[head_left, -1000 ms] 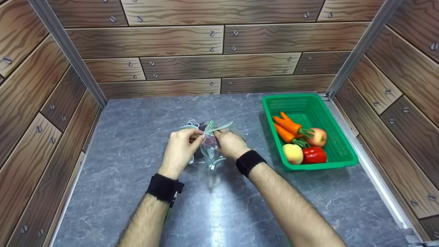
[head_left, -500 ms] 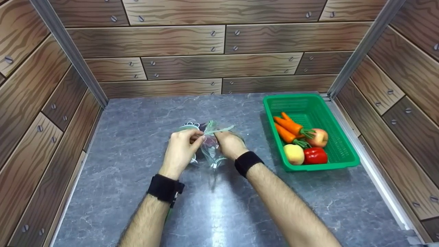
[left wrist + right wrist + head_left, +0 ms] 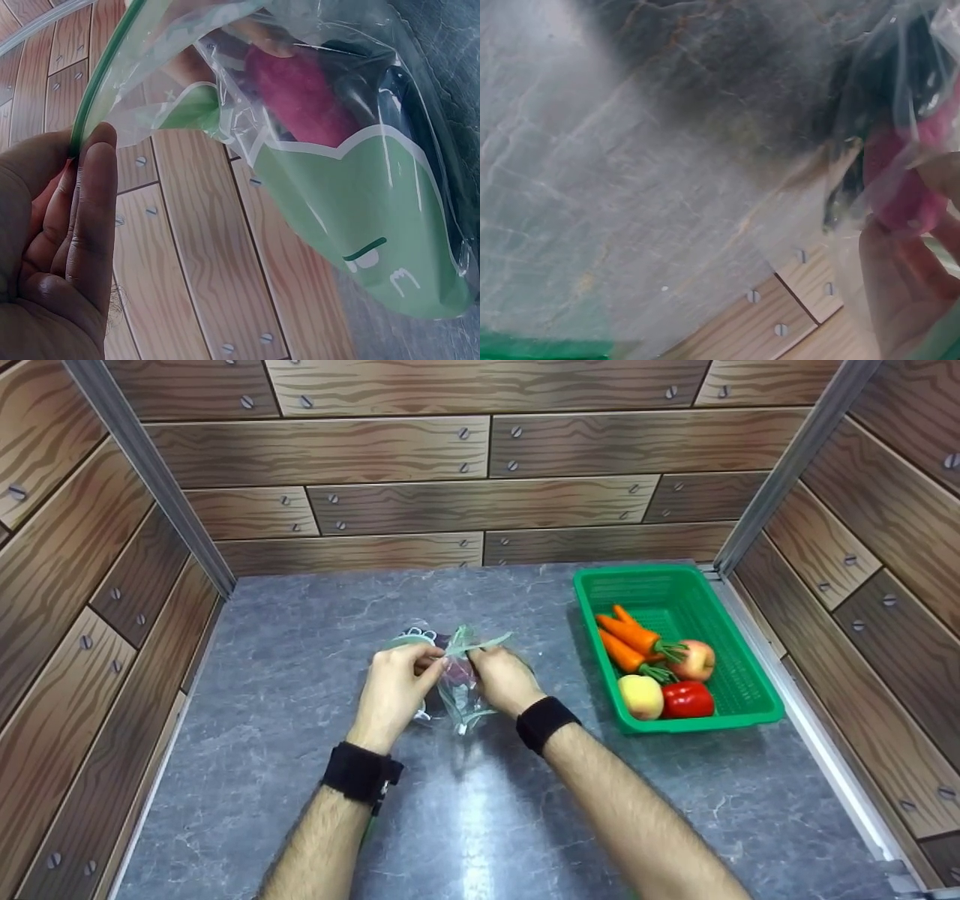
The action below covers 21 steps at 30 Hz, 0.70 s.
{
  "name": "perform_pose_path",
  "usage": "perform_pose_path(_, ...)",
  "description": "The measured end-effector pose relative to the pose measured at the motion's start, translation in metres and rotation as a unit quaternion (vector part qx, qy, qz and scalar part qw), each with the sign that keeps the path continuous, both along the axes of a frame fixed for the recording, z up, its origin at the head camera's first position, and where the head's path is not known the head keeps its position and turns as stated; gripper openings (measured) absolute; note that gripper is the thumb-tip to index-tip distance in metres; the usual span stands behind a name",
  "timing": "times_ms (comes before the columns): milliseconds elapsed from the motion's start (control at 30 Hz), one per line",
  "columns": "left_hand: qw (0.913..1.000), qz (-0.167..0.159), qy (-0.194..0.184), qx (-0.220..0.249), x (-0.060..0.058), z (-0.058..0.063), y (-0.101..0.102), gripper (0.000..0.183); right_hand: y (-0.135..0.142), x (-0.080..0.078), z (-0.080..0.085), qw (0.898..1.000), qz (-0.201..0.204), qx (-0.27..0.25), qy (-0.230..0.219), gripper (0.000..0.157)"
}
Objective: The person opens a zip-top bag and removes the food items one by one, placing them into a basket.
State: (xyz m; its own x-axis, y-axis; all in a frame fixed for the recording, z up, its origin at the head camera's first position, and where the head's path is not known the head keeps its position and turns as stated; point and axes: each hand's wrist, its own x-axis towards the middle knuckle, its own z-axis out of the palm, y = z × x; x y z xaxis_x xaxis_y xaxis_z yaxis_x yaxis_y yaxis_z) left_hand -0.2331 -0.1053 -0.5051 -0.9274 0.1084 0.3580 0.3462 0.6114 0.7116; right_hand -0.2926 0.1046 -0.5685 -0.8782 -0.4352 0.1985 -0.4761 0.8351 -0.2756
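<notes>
In the head view a clear zip bag (image 3: 459, 701) with green printing stands upright mid-table. My left hand (image 3: 394, 682) pinches its green zip rim between thumb and fingers, and the left wrist view shows the rim pulled outward. The right hand (image 3: 506, 679) reaches inside through the mouth. Its fingers and thumb grip one end of a pinkish-purple, oblong piece like a sweet potato (image 3: 900, 184), seen through the plastic in the right wrist view. The bag's green cartoon front (image 3: 352, 217) hides the lower part of that piece. Dark, glossy contents (image 3: 401, 97) lie beside it.
To the right stands a green basket (image 3: 754, 660) holding several carrots (image 3: 626, 634), a reddish apple (image 3: 694, 660), a yellow apple (image 3: 641, 697) and a red pepper (image 3: 688, 700). Wood-patterned walls (image 3: 480, 450) enclose the grey marbled table (image 3: 262, 660) at the back and sides.
The two hands stay almost in place at the bag's mouth. Only the plastic shifts slightly, with its front lower corner swinging a little right and back left.
</notes>
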Motion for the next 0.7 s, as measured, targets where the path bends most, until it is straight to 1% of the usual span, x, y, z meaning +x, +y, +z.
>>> perform_pose_path(100,1.0,0.0,0.0,0.003,0.0,0.001,0.0,0.015,0.001,0.002,0.006,1.0,0.008,0.008,0.022,0.018)
perform_pose_path(200,1.0,0.001,-0.001,0.002,0.0,0.001,-0.001,0.015,0.002,0.004,0.011,0.999,0.015,0.001,0.045,0.015)
perform_pose_path(300,1.0,0.002,-0.001,-0.001,0.0,0.0,-0.001,0.015,0.003,0.007,0.018,0.998,0.02,-0.008,0.053,0.016)
perform_pose_path(500,1.0,0.002,-0.003,-0.003,-0.001,0.0,0.0,0.016,0.01,0.016,0.025,0.998,0.024,-0.016,0.056,0.03)
perform_pose_path(700,1.0,-0.001,-0.004,0.003,-0.002,-0.001,0.0,0.016,0.021,0.023,0.028,0.994,0.044,-0.032,0.1,0.038)
